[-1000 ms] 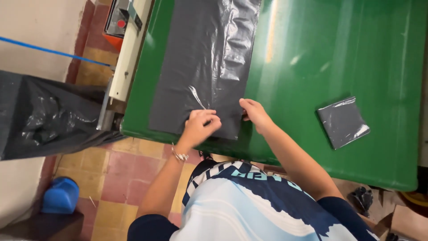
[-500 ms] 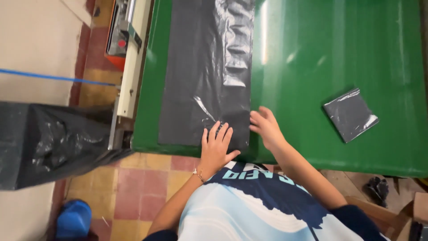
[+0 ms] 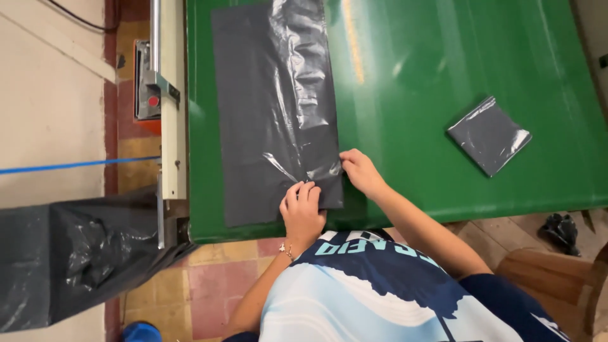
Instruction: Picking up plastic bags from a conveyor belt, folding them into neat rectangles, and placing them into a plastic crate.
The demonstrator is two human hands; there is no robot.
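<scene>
Plainly, the long dark grey plastic sheet [image 3: 272, 107] lies flat on the green bench [image 3: 443, 95], running lengthwise from the near edge toward twelve o'clock, its right half crinkled and glossy, its left half smooth and matte. It looks thin, light and limp, likely slippery against the painted top, so it would slide or bunch rather than lift as one piece; the near corner and the right-hand edge seem the sensible places to pinch it. The left hand [image 3: 303, 212] rests flat, fingers spread, on the sheet's near end at about six o'clock, pressing rather than gripping. The right hand [image 3: 358, 171] touches the sheet's right edge, just to the three o'clock side of the left; whether its fingertips pinch the film cannot be told. A small folded grey plastic square [image 3: 489, 135] sits well apart at three o'clock, with bare bench between. At nine o'clock a pale machine rail [image 3: 172, 101] borders the bench, and a black bag [image 3: 76, 259] hangs below it.
</scene>
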